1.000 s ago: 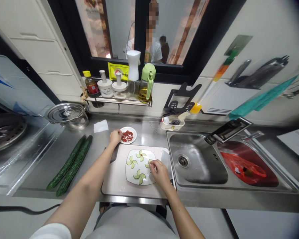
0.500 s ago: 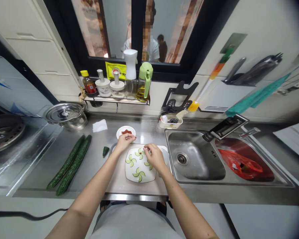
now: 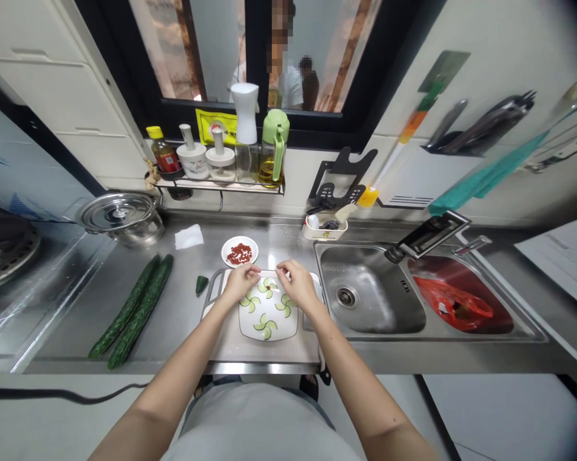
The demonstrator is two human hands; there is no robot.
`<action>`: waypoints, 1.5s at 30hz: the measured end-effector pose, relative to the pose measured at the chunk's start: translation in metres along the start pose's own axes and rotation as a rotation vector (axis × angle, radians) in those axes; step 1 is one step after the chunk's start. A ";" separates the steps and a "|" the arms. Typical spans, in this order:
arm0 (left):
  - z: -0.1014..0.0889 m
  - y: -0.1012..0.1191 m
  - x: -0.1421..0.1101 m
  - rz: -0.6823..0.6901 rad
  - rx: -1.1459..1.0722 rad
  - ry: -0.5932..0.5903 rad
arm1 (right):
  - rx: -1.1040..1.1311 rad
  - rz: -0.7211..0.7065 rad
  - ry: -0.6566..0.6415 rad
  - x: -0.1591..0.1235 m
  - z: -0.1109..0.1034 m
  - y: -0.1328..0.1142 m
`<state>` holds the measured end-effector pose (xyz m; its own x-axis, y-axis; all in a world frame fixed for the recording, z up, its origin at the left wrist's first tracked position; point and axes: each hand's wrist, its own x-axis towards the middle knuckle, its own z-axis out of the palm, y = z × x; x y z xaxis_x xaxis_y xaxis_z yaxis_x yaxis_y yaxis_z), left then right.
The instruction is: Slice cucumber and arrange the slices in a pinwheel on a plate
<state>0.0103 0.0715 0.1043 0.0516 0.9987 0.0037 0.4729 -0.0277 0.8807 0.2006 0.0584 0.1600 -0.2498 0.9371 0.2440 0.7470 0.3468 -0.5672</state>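
Note:
My left hand (image 3: 243, 282) hovers over the far left edge of a white plate (image 3: 254, 325), thumb and fingertips pinched together. Anything between them is too small to make out. Opposite it, my right hand (image 3: 295, 282) is above the plate's far right edge, its fingers curled in a pinch whose contents I cannot make out. Thin green-rimmed cucumber slices (image 3: 268, 326) lie on the plate in several pinwheel shapes; the farthest has a red spot at its centre. Beyond my left hand, a small white dish (image 3: 225, 251) holds dried red berries (image 3: 240, 253), apparently goji berries.
The plate rests on a cutting board (image 3: 264, 355). Two whole cucumbers (image 3: 141, 307) and a cucumber end (image 3: 201, 285) lie to the left, near a lidded pot (image 3: 125, 218). To the right is a double sink (image 3: 372, 294) with a red bag (image 3: 454, 304). Condiment bottles stand on a shelf (image 3: 221, 186).
My left hand has drawn back from the berry dish toward the plate, uncovering the berries. My right hand has shifted slightly toward the plate's far edge, revealing more of the right pinwheel.

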 end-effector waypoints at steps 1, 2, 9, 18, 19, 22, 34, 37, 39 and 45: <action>0.002 -0.004 -0.002 -0.011 0.094 -0.026 | -0.029 0.019 -0.026 -0.001 0.001 0.002; 0.004 -0.006 -0.003 -0.016 0.180 -0.054 | -0.062 0.039 -0.060 -0.003 0.003 0.004; 0.025 -0.007 -0.011 0.001 0.472 -0.154 | -0.289 0.209 -0.338 -0.017 0.034 0.018; 0.036 -0.008 -0.010 0.014 0.570 -0.181 | -0.312 0.194 -0.425 -0.013 0.055 0.024; 0.037 -0.008 -0.010 0.017 0.576 -0.188 | -0.317 0.188 -0.433 -0.012 0.056 0.024; 0.038 -0.006 -0.011 0.018 0.583 -0.203 | -0.316 0.171 -0.445 -0.011 0.059 0.026; 0.040 -0.012 -0.010 0.035 0.563 -0.186 | -0.275 0.146 -0.375 -0.015 0.065 0.033; 0.040 -0.012 -0.010 0.014 0.560 -0.194 | -0.266 0.153 -0.366 -0.016 0.063 0.033; 0.039 -0.011 -0.010 0.009 0.554 -0.190 | -0.264 0.156 -0.360 -0.016 0.061 0.032; 0.035 -0.006 -0.013 0.014 0.450 -0.124 | -0.253 0.136 -0.301 -0.017 0.048 0.026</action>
<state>0.0373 0.0572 0.0826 0.1523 0.9861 -0.0665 0.8045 -0.0847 0.5879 0.1948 0.0537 0.1039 -0.2791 0.9567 -0.0821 0.9043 0.2331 -0.3577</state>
